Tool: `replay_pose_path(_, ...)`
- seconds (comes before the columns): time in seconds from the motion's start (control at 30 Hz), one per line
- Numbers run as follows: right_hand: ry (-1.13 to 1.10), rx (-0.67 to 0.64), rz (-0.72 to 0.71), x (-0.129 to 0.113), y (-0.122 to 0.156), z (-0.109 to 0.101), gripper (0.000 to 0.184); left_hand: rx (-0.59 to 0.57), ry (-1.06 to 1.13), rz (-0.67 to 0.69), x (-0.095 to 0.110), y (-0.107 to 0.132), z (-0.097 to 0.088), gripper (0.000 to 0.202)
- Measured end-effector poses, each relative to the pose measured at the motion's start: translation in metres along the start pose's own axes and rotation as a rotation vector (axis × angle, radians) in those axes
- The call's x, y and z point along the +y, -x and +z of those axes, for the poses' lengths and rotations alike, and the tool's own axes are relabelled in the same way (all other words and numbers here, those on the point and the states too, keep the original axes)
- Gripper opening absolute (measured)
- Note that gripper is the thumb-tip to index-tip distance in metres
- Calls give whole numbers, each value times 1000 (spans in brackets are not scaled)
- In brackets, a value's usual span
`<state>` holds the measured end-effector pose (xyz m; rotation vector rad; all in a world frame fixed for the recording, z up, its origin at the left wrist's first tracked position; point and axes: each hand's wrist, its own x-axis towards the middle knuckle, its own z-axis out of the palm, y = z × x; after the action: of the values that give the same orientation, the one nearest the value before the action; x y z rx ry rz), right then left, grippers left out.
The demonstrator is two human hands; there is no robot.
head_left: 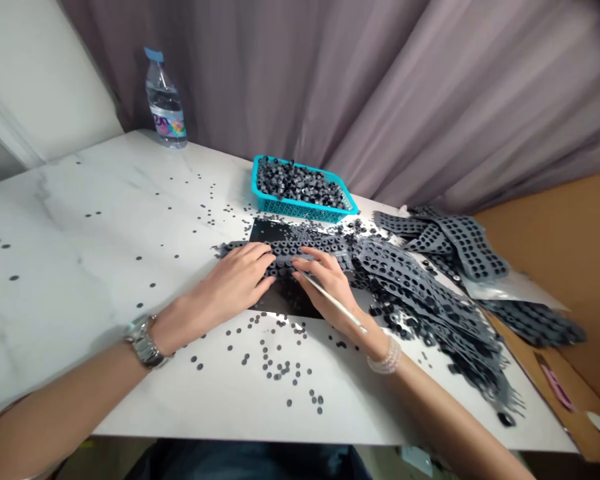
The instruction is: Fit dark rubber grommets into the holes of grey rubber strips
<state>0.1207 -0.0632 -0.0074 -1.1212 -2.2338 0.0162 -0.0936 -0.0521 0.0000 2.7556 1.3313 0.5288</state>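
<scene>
While the ringed strip (pixel 283 248) lies across the black mat (pixel 287 298), the left hand (pixel 236 273) holds it and the right hand (pixel 330 287) grips a slender stick (pixel 337 305); steadying near its tip should, I judge, serve best; beyond stands a turquoise basket (pixel 305 209)

Lit softly, bright across the white tabletop (pixel 95 247); dimmed below its edge. Shaded in curtain (pixel 220 87) folds. Caught small glare beside the black sheet (pixel 285 298). Stretched toward the corners, darkened top right. Softened on the grey strip (pixel 286 248).
</scene>
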Motion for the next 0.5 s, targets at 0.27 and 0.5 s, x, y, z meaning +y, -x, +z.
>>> replay_pose_path(0.27,23,-45,-149,3,2,4,15,-16,-206,85,18,24,3,41)
replay_pose_path(0.5,75,-93,-220,4,-2,5,15,-60,-273,119,21,35,20,50)
